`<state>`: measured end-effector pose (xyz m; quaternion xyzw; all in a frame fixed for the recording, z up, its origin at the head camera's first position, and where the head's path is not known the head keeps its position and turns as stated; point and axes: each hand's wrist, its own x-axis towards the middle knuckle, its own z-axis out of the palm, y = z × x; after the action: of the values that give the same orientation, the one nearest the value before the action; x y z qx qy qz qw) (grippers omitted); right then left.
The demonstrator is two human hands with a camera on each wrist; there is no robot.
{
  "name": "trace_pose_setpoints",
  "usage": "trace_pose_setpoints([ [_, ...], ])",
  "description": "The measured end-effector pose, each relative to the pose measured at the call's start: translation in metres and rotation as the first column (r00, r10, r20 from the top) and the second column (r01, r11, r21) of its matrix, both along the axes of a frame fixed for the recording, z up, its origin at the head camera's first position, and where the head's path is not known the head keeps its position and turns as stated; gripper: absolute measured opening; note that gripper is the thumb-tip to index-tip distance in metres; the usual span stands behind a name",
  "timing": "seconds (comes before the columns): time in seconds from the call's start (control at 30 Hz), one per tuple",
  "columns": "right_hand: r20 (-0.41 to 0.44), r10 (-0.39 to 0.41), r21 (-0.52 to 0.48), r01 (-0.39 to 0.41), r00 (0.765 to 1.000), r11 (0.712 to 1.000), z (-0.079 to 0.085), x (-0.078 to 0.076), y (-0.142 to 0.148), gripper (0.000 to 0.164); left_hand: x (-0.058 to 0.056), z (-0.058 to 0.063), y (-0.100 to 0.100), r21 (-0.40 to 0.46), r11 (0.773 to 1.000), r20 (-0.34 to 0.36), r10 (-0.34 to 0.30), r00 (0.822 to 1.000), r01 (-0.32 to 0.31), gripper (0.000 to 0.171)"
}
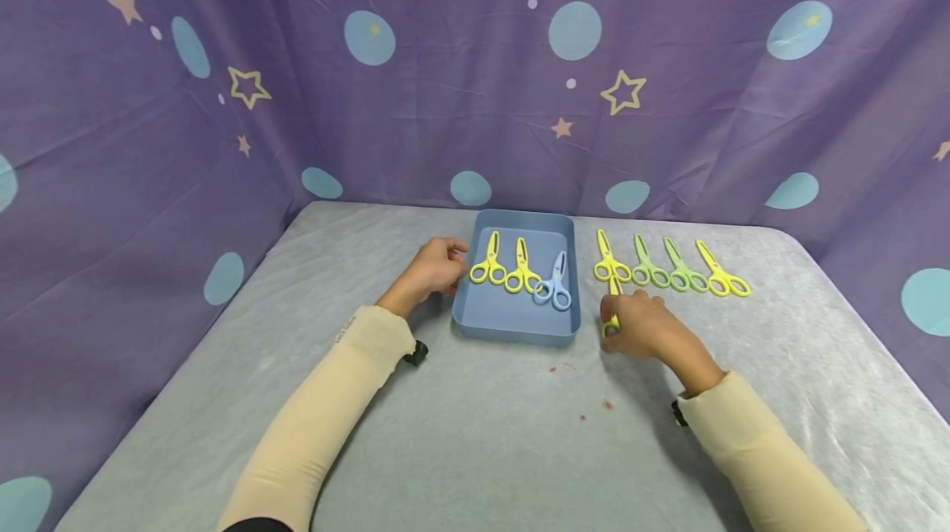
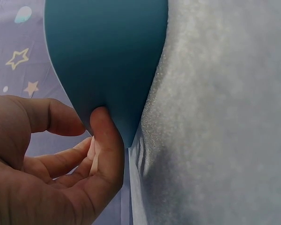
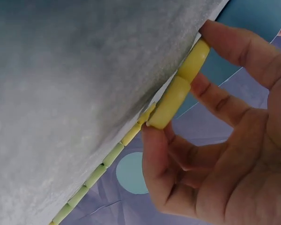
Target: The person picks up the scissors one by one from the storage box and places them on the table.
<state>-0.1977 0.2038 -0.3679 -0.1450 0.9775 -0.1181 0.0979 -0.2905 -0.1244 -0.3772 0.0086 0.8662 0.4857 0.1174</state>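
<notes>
We are observing the right hand [image 1: 641, 324] pinching yellow scissors [image 3: 168, 104] by their handles, right of the blue tray [image 1: 512, 335]; the left hand [image 1: 434, 266] is touching the tray's left wall, fingers bent, though we cannot tell whether it is gripping; three other scissors [image 1: 522, 263] are lying inside.

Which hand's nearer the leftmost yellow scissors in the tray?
Left. Left hand at the left side of the tray, close to those scissors; right hand past the right side.
</notes>
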Motion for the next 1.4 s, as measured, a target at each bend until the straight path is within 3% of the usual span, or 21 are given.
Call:
trace_pose_setpoints([
  [0.23, 0.073, 0.039, -0.031, -0.037, 0.997, 0.999, 0.004, 0.0, 0.004, 0.034, 0.0, -0.001, -0.002, -0.001, 1.0, -0.003, 0.002, 1.0, -0.002, 0.047],
  [0.57, 0.101, 0.062, -0.06, -0.056, 0.993, 0.997, 0.003, -0.005, 0.009, 0.036, 0.002, -0.002, -0.003, 0.02, 1.0, -0.005, -0.001, 1.0, 0.002, 0.051],
  [0.77, 0.099, 0.066, -0.043, -0.062, 0.993, 0.997, 0.01, -0.007, 0.011, 0.039, 0.003, -0.002, -0.003, 0.015, 1.0, -0.009, -0.011, 1.0, 0.011, 0.05],
  [0.93, -0.054, 0.064, -0.057, -0.067, 0.997, 0.996, 0.018, -0.014, 0.004, 0.037, 0.002, -0.001, -0.004, 0.007, 1.0, -0.015, -0.011, 1.0, 0.011, 0.049],
  [1.1, -0.238, 0.007, -0.131, -0.039, 0.971, 0.991, 0.016, -0.021, -0.007, 0.038, 0.001, -0.002, -0.003, 0.02, 1.0, -0.017, -0.019, 1.0, 0.02, 0.05],
  [1.3, -0.354, 0.004, -0.183, -0.073, 0.935, 0.98, 0.017, -0.031, -0.029, 0.034, 0.004, 0.002, -0.002, 0.007, 1.0, -0.018, -0.025, 1.0, 0.025, 0.05],
  [1.4, -0.356, 0.031, -0.159, -0.093, 0.934, 0.983, 0.022, -0.038, -0.043, 0.036, 0.005, 0.004, -0.002, 0.002, 1.0, -0.022, -0.028, 0.999, 0.028, 0.05],
])
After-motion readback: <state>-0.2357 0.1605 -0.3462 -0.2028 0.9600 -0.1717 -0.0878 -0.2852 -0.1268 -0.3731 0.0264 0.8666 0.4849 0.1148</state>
